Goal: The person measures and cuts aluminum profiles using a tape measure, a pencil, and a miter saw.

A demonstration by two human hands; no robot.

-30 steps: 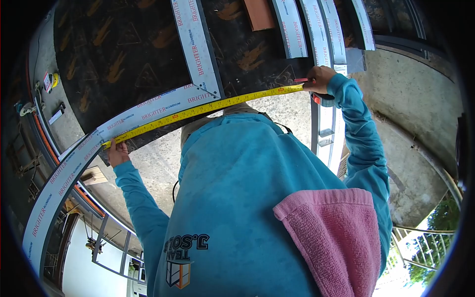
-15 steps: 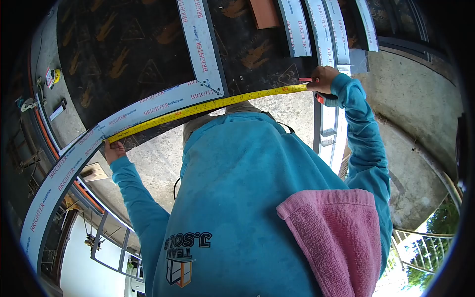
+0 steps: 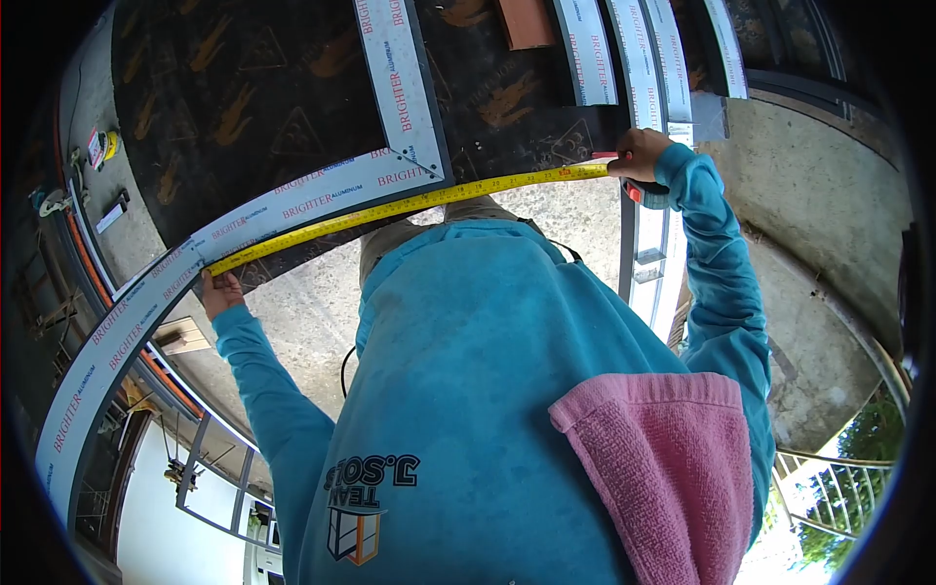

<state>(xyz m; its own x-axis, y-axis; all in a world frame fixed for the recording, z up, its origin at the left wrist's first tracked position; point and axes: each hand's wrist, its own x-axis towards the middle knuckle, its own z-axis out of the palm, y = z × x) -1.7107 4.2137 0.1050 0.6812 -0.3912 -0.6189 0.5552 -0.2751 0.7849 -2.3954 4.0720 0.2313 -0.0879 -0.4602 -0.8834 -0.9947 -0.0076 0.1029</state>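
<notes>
A yellow tape measure (image 3: 390, 209) is stretched along the near edge of a black board (image 3: 292, 107). Its free end lies under my left hand (image 3: 223, 293), whose fingers are closed on it at the corner of the aluminum frame (image 3: 283, 206). My right hand (image 3: 641, 154) is closed round the other end of the blade, with the dark and red tape case (image 3: 645, 196) hanging just below it. A thin red object (image 3: 604, 155), possibly a pencil, sticks out from the right fingers. The frame wears white film printed with red letters.
Film-covered aluminum bars (image 3: 590, 58) lie at the upper right beside a reddish-brown piece (image 3: 526, 23). A yellow and white roll (image 3: 102, 148) sits on the left. A pink towel (image 3: 663, 468) hangs over my blue shirt. Concrete floor (image 3: 302, 317) shows below the board.
My left hand and the tape's free end have shifted slightly up and left. The blade has moved a little nearer the frame. My right hand has barely moved.
</notes>
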